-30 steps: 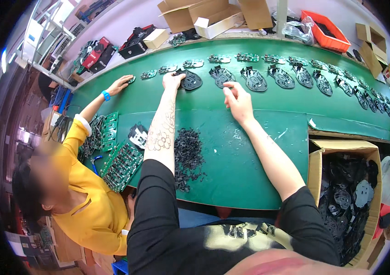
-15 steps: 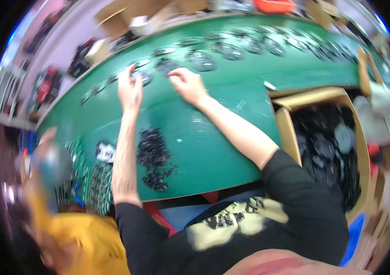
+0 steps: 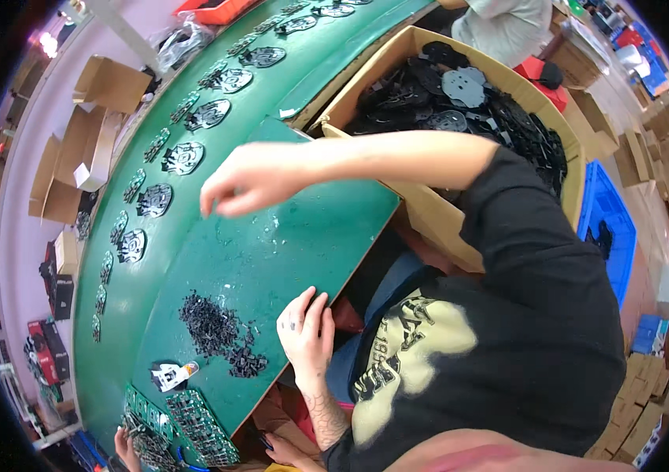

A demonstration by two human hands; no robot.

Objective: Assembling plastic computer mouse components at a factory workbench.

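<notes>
My right hand (image 3: pixel 252 181) is over the green table, slightly blurred, its fingers hanging half bent with a gap between them. Nothing shows in it. My right forearm reaches across the front of a cardboard box (image 3: pixel 436 206) full of black round plates (image 3: pixel 462 86). At the table's near edge is my left hand (image 3: pixel 304 330), fingers apart and holding nothing visible. Left of my right hand runs a row of round plates with parts on them (image 3: pixel 183 158), beside a row of small green circuit boards (image 3: pixel 156 145). A heap of small black pieces (image 3: pixel 212 326) lies left of my left hand.
Stacked green circuit boards (image 3: pixel 197 425) and a white-and-black item (image 3: pixel 171 376) lie at the table's lower left, where another person's hand (image 3: pixel 125 448) touches boards. A blue crate (image 3: pixel 613 224) stands at right. Another person in grey (image 3: pixel 503 27) is beyond the box.
My view has swung to the right. Both hands have left the row of plates: the left came back to the table's near edge, the right moved toward the box side.
</notes>
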